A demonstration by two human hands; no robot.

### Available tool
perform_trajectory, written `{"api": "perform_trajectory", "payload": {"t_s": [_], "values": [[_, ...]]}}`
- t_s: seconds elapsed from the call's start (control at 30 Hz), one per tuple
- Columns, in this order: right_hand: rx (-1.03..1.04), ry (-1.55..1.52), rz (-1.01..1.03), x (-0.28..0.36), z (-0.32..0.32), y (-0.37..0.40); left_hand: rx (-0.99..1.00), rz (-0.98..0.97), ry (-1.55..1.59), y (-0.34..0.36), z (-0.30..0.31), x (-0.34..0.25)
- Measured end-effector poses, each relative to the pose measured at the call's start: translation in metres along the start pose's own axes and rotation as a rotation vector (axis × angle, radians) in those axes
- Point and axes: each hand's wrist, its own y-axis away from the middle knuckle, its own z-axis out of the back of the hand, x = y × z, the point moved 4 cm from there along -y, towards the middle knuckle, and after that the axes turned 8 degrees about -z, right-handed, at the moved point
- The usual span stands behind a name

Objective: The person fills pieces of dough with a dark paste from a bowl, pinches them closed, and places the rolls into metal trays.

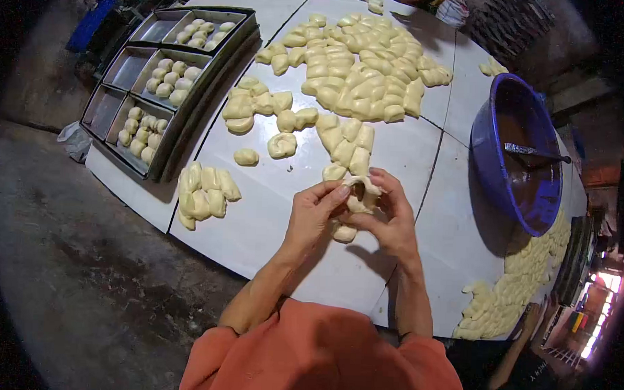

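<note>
My left hand (316,210) and my right hand (392,215) pinch a stretched piece of dough (368,191) between them, its pale edges folded up around a dark brown middle. Just below the hands a small dough lump (343,233) rests on the table. Right beyond my fingers lies a short cluster of dough pieces (346,142). To the left, single lumps and another dough group (207,193) sit on the white tabletop (270,211).
A large sheet of dough pieces (361,69) covers the far middle. At left stands a divided metal tray (115,123) holding dough balls (144,133). A blue basin (489,143) at right contains brown paste and a flat-bladed tool (526,151). More dough (501,298) and a person's arm (516,346) are lower right.
</note>
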Motion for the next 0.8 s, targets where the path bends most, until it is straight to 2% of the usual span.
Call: {"api": "perform_trajectory", "payload": {"t_s": [0.07, 0.17, 0.2, 0.3, 0.33, 0.47, 0.57, 0.6, 0.7, 0.73, 0.8], "values": [[-0.051, 0.387, 0.233, -0.004, -0.004, 0.004, -0.017, -0.028, -0.033, 0.000, 0.003, 0.000], [-0.149, 0.518, 0.220, -0.001, -0.012, 0.012, -0.022, -0.002, -0.075, 0.006, -0.007, -0.004], [-0.222, 0.409, 0.227, -0.011, -0.014, 0.011, 0.012, 0.010, -0.046, 0.008, -0.010, -0.008], [-0.311, 0.420, 0.209, -0.021, -0.010, 0.010, 0.043, -0.079, -0.223, 0.003, -0.005, -0.002], [-0.363, 0.535, 0.333, -0.016, -0.008, 0.008, 0.043, -0.069, -0.147, 0.002, -0.006, 0.000], [-0.270, 0.011, -0.066, -0.040, -0.012, 0.003, 0.000, -0.024, -0.068, -0.003, -0.011, 0.001], [-0.202, -0.231, -0.171, -0.041, -0.015, 0.007, 0.008, 0.042, -0.090, -0.009, -0.007, -0.004], [-0.172, -0.181, -0.075, -0.031, -0.014, 0.007, 0.006, 0.048, -0.084, -0.007, -0.007, -0.007], [-0.099, 0.107, -0.021, -0.021, -0.012, 0.009, 0.023, 0.049, -0.187, -0.010, -0.001, -0.007], [-0.101, 0.022, -0.103, -0.029, -0.010, 0.008, 0.065, -0.002, -0.094, -0.009, 0.000, 0.002], [-0.126, -0.055, -0.127, -0.041, -0.006, 0.009, 0.038, 0.078, -0.084, -0.002, -0.002, 0.006]]}}
